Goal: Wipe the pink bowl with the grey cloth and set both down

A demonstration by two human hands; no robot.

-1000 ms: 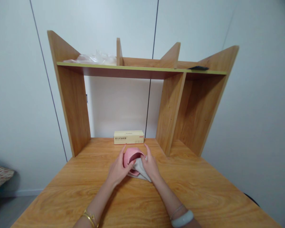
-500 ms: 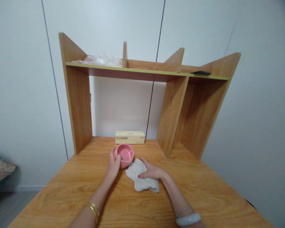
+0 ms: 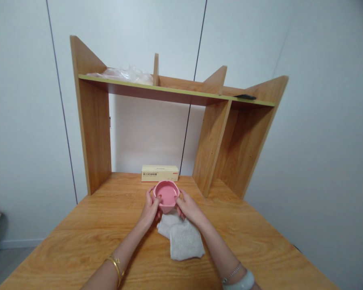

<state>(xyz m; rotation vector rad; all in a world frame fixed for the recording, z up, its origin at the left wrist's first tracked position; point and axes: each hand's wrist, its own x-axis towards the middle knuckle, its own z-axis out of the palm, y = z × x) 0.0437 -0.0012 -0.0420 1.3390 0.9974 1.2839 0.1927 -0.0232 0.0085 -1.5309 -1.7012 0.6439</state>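
Note:
Both hands grip a small pink bowl [image 3: 168,193] with an angular outer wall, its inside tilted towards me. My left hand [image 3: 151,206] closes on the left side, thumb over the rim. On the opposite side my right hand [image 3: 188,204] holds it the same way, thumb at the inner edge and fingers underneath. Below the bowl and partly under my right hand lies a crumpled, folded pale grey cloth [image 3: 186,241] on the wooden desk. The bowl hides a bit of the cloth's far end.
Behind the bowl a long cream box [image 3: 159,174] with printed lettering stands on the desk [image 3: 109,229]. A wooden shelf unit [image 3: 94,137] rises at the back; clear plastic wrapping [image 3: 124,75] and a dark flat item [image 3: 245,97] lie on its upper shelf.
My right hand has let go of the cloth and taken hold of the bowl's right side. The bowl has shifted slightly right, and the cloth now lies flatter on the desk.

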